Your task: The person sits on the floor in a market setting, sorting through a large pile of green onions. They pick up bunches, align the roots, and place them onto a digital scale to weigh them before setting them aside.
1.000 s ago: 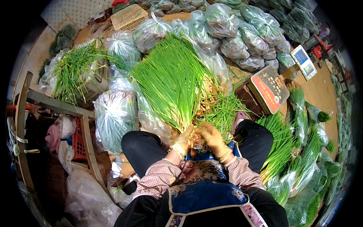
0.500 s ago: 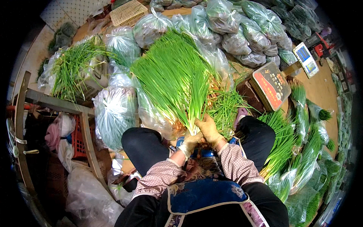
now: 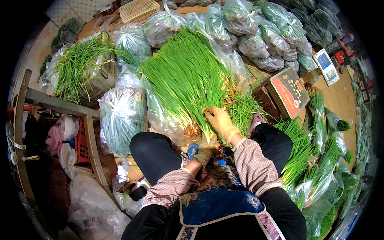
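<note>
Both my hands wear thin yellowish gloves. My left hand (image 3: 207, 152) is closed round the white stem ends of a small bunch of scallions (image 3: 206, 124), held between my knees with the leaves fanning away from me. Higher along that bunch, on its right side, my right hand (image 3: 220, 122) has its fingers curled in against the stalks. What its fingertips pinch, if anything, is hidden. Directly beyond lies a large pile of scallions (image 3: 182, 68) on clear plastic, brownish roots showing at its near edge. Loose green trimmings (image 3: 242, 114) lie to the right of my right hand.
A scale (image 3: 290, 92) with a raised display stands at the right. Tied plastic bags (image 3: 254, 46) of greens line the back; another bag (image 3: 123, 116) sits left of my knee. Bundled scallions (image 3: 316, 172) lie at the right. A wooden frame (image 3: 60, 102) stands at the left.
My right hand has moved up and slightly left along the stalks, away from the stem ends. My left hand stays low on the bunch, shifted slightly right.
</note>
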`<state>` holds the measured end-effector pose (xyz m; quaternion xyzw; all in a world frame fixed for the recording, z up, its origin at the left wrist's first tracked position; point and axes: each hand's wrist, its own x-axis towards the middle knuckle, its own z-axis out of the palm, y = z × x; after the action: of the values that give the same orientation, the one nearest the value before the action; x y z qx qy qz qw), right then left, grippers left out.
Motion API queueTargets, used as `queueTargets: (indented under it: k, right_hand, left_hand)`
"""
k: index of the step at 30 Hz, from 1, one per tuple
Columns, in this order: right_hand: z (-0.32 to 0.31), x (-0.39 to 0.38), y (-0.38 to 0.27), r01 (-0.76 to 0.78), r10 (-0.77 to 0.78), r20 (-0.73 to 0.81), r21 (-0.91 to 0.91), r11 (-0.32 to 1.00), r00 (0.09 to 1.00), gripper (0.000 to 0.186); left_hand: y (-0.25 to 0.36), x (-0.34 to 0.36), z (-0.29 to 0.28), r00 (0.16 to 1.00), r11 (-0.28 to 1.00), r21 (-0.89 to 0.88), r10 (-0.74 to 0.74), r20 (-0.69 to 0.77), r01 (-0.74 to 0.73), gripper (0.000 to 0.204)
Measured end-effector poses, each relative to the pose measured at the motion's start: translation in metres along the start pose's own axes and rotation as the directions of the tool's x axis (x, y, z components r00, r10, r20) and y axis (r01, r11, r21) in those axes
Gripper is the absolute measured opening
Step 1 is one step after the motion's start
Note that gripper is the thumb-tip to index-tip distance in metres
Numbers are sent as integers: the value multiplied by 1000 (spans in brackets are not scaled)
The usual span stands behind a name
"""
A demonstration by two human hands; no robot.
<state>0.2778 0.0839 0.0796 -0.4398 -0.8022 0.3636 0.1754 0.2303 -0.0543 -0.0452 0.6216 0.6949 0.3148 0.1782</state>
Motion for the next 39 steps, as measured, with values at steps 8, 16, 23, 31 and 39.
queueTargets:
  k: [8, 16, 23, 31, 39]
  right_hand:
    - [3, 43, -19, -341, 324, 346, -12, 940, 880, 44]
    - [4, 41, -16, -276, 279, 392, -66, 959, 877, 39]
    - [3, 34, 7, -234, 188, 361, 88, 968, 914, 35]
    - [17, 19, 17, -271, 269, -137, 2, 963, 953, 29]
    - [-53, 24, 128, -378, 398, -140, 154, 913, 907, 40]
  left_hand:
    - [2, 2, 13, 956, 810, -526, -292, 26, 262, 37]
    - [-14, -6, 14, 858, 965, -92, -173, 483, 246, 30]
    - [-2, 8, 5, 822, 514, -646, -428, 376, 564, 46]
    - [5, 30, -40, 921, 712, -598, -365, 133, 369, 47]
    - [3, 26, -50, 771, 71, -832, -425, 474, 550, 42]
